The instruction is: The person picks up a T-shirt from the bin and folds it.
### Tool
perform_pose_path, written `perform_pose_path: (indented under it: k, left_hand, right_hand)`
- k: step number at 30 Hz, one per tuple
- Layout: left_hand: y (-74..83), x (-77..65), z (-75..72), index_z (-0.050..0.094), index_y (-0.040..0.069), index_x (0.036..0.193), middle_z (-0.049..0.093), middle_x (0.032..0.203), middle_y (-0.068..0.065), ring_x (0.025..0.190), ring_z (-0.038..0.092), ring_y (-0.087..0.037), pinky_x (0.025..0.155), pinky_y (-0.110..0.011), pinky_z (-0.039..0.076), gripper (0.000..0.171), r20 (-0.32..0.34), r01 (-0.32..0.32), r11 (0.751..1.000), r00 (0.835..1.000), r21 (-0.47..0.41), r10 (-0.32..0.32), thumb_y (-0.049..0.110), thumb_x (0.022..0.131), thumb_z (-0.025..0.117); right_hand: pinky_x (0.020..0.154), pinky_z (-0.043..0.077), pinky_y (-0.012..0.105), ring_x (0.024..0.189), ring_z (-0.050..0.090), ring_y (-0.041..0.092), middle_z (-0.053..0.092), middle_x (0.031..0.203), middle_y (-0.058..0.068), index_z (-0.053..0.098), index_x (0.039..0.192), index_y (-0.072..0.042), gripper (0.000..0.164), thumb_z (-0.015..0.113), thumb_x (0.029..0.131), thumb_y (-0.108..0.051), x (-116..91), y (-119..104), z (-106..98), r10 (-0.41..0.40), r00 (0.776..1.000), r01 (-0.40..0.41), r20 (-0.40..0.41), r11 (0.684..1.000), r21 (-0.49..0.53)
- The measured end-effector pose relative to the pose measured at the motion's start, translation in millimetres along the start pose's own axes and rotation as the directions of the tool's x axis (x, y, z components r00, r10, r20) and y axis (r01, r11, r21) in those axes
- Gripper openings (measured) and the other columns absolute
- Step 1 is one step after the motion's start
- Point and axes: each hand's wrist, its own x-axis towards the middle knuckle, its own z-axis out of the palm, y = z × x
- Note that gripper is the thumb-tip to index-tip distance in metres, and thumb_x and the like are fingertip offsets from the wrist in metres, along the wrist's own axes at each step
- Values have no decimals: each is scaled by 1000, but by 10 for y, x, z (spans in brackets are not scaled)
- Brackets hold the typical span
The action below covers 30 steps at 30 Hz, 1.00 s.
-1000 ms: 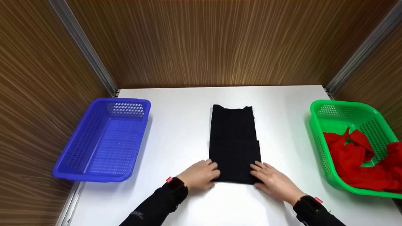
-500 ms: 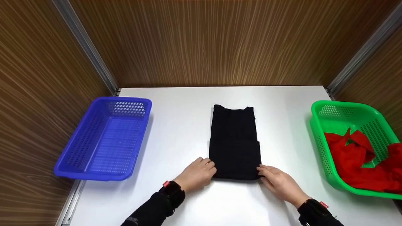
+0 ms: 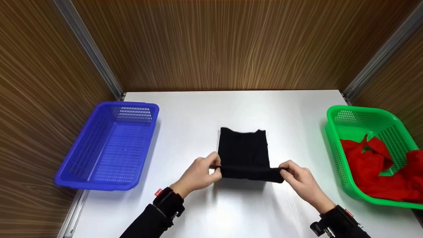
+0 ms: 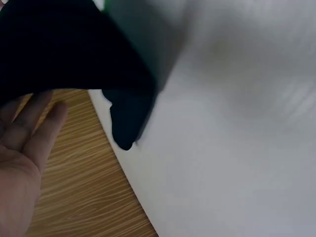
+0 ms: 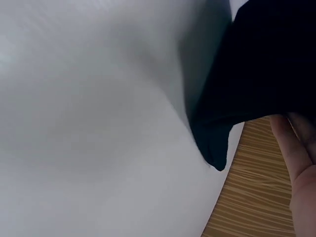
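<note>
A folded black garment (image 3: 244, 148) lies in the middle of the white table, its near end lifted off the surface and bent over. My left hand (image 3: 200, 172) pinches the left corner of that raised end between thumb and fingers. At the opposite corner my right hand (image 3: 302, 181) pinches the cloth the same way. In the left wrist view the dark cloth (image 4: 64, 49) hangs above the table beside the fingers (image 4: 42, 131). The right wrist view has the raised cloth (image 5: 266, 64) with fingertips behind its lower edge.
To the left stands a blue perforated basket (image 3: 145, 158) with nothing in it. A green basket (image 3: 337, 155) on the right holds red cloth (image 3: 370, 168). Wood-grain panels (image 3: 211, 46) enclose the white table (image 3: 185, 125) at the back and sides.
Both hands have gone from lying at the garment's near corners to pinching them. The near end has risen and folded away from me, and the far end has slid closer.
</note>
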Motion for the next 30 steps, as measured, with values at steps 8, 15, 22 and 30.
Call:
perform_pose_path:
  k: [8, 15, 22, 30]
  left_hand:
    - [50, 147, -101, 48, 11, 86, 60, 64, 5, 43, 52, -12, 44, -26, 46, 11, 52, 260, 899, 965, -354, -258, 3, 80, 53]
    - [-198, 431, 29, 55, 13, 89, 58, 59, 2, 47, 60, -21, 47, -30, 49, 6, -44, 409, 875, 900, -260, -434, 11, 83, 56]
    - [-446, 606, 219, 59, 15, 92, 61, 73, 7, 65, 57, -13, 66, -32, 47, 7, -184, 465, 885, 871, 12, -456, 14, 85, 60]
    - [-640, 665, 435, 60, 14, 95, 62, 79, 4, 71, 61, -18, 66, -38, 49, 4, -206, 580, 807, 808, 113, -552, 15, 91, 62]
  right_hand:
    - [56, 56, 39, 70, 65, 21, 66, 84, 13, 60, 104, 1, 13, 53, 101, -9, 149, -128, -11, 254, 964, -265, 78, 924, 276]
    - [59, 55, 36, 70, 62, 22, 66, 85, 14, 60, 113, -2, 26, 57, 101, -24, 393, 149, 113, 464, 885, -453, 33, 846, 281]
    - [65, 53, 34, 69, 63, 21, 67, 84, 10, 60, 121, -3, 30, 56, 101, -26, 608, 429, 247, 513, 859, -508, 2, 850, 138]
    - [56, 47, 29, 61, 55, 18, 61, 75, 7, 63, 115, -1, 22, 57, 100, -16, 700, 698, 414, 474, 877, -480, -78, 870, -114]
